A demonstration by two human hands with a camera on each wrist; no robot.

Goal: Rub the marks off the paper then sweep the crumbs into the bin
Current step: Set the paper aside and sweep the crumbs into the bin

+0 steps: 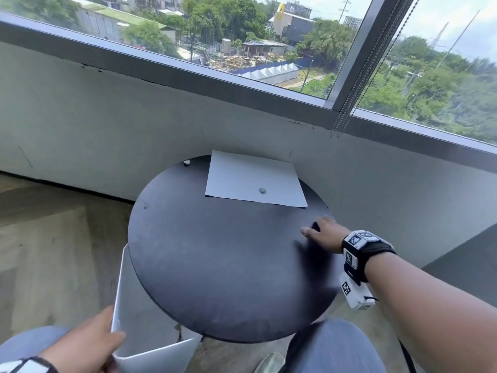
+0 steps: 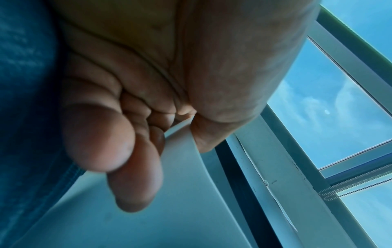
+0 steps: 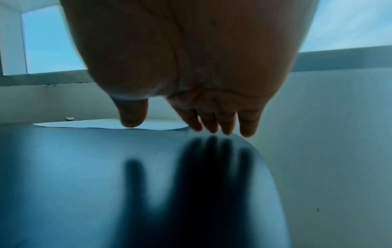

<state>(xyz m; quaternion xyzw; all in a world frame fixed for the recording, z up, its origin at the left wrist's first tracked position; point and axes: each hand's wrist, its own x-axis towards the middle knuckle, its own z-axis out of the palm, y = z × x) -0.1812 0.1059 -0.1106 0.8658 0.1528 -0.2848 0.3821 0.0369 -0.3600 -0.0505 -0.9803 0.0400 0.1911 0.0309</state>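
1. Daylight from a wide window (image 1: 269, 44) is falling on a round black table (image 1: 215, 265) that is standing against a pale wall.
2. A white sheet of paper (image 1: 242, 179) is lying on the far part of the table, ahead and slightly to the left of the right hand (image 1: 322, 234), well apart from it.
3. A small grey lump (image 1: 262, 190) is resting on the paper near its front edge; what it is cannot be told.
4. A second small pale lump (image 1: 186, 163) is lying on the bare table just beside the paper's left edge, far to the left of the right hand.
5. The right hand is being held flat just above the table near its right rim, with the fingers (image 3: 248, 124) straight and the thumb spread apart; nothing is being held, and its shadow is being cast on the tabletop.
6. A white bin (image 1: 150, 354) is being held against the table's near-left edge, below the tabletop, by the left hand (image 1: 88, 343).
7. The bin's rim is being pinched between the left thumb (image 2: 222, 117) and the curled fingers (image 2: 135, 181).
8. Inside the bin only a grey inner wall is showing; no contents can be made out.
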